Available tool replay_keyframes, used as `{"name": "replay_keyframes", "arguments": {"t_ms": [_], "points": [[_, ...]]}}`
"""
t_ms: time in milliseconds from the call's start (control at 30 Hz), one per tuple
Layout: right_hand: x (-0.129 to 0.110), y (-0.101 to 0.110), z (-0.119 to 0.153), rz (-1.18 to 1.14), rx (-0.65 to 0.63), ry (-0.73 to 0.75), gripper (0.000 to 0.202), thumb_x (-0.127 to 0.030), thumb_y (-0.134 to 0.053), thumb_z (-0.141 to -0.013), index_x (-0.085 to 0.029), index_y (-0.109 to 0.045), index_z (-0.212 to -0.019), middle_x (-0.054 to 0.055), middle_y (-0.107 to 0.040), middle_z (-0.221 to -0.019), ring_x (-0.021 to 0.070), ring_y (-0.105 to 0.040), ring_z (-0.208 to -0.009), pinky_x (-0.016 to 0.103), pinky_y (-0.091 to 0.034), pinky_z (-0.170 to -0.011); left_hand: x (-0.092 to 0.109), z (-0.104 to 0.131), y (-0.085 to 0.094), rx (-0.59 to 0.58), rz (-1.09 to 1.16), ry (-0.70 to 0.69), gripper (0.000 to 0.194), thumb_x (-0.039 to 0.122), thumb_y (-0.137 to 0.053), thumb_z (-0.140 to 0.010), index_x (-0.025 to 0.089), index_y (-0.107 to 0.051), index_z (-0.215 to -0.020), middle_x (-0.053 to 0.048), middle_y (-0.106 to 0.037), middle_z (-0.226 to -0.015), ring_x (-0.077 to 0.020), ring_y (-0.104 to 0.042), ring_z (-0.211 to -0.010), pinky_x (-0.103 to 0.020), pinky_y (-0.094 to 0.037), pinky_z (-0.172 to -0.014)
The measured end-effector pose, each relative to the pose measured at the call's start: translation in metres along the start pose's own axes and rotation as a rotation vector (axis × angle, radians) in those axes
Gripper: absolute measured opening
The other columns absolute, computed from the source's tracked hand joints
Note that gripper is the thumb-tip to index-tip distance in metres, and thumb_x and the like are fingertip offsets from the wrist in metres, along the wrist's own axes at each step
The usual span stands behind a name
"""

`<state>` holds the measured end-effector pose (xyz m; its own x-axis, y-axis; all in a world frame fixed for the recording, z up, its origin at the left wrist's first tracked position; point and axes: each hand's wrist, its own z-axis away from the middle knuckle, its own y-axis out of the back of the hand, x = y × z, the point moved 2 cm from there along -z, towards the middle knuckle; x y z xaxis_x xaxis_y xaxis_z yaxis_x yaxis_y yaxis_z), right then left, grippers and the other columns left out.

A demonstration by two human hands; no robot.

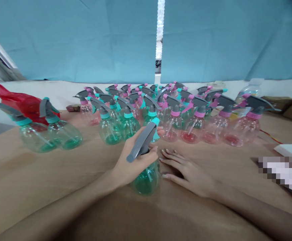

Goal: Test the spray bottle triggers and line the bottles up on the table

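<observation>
My left hand (135, 154) is wrapped round the neck of a green spray bottle (147, 180) in the middle of the table. The bottle has a grey trigger head with a turquoise nozzle, and its head tilts toward me. To the right of it, my right hand (186, 169) rests palm down on the table, fingers stretched toward the bottle, holding nothing. Behind both hands stand rows of spray bottles, green ones (110, 132) with turquoise collars on the left and pink ones (189, 130) with pink collars on the right.
Two more green spray bottles (69, 135) stand apart at the left, before a red plastic bag (22, 102). A large clear bottle (251, 88) is at the back right. A white object (291, 149) and a blurred-out flat item (286, 172) lie at the right. A blue curtain (73, 40) hangs behind.
</observation>
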<state>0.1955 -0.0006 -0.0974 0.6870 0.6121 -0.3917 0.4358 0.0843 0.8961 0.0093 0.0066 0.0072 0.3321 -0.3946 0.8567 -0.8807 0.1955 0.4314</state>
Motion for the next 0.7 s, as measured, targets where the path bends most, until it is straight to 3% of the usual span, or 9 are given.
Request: {"name": "replay_keyframes", "arguments": {"t_ms": [133, 333, 700], "points": [[0.0000, 0.0000, 0.0003, -0.028, 0.025, 0.010, 0.056, -0.053, -0.043, -0.091, -0.023, -0.043, -0.138, 0.006, -0.038, -0.147, 0.0238, -0.029, -0.138, 0.049, -0.027, -0.112, -0.0006, 0.0001, 0.0005, 0.000, -0.008, 0.000, 0.044, 0.017, -0.054, -0.075, 0.027, -0.057, -0.118, 0.001, -0.063, -0.076, -0.0175, -0.059, -0.065, -0.029, -0.048, -0.064], [-0.0002, 0.0001, 0.0006, -0.036, 0.031, 0.010, 0.056, -0.052, -0.044, -0.091, -0.024, -0.043, -0.139, 0.006, -0.039, -0.146, 0.0240, -0.029, -0.138, 0.049, -0.026, -0.113, -0.0019, 0.0013, 0.0007, -0.001, 0.009, -0.028, 0.046, 0.017, -0.054, -0.077, 0.029, -0.056, -0.121, -0.001, -0.066, -0.094, -0.0175, -0.062, -0.072, -0.029, -0.050, -0.067], [0.0000, 0.0002, 0.0006, -0.028, 0.016, 0.004, 0.056, -0.053, -0.043, -0.091, -0.023, -0.043, -0.138, 0.006, -0.038, -0.147, 0.0238, -0.029, -0.138, 0.049, -0.027, -0.112, -0.0027, 0.0017, 0.0000, 0.016, -0.007, -0.024, 0.045, 0.017, -0.054, -0.078, 0.030, -0.057, -0.121, -0.001, -0.067, -0.093, -0.0166, -0.062, -0.071, -0.028, -0.050, -0.067]]}}
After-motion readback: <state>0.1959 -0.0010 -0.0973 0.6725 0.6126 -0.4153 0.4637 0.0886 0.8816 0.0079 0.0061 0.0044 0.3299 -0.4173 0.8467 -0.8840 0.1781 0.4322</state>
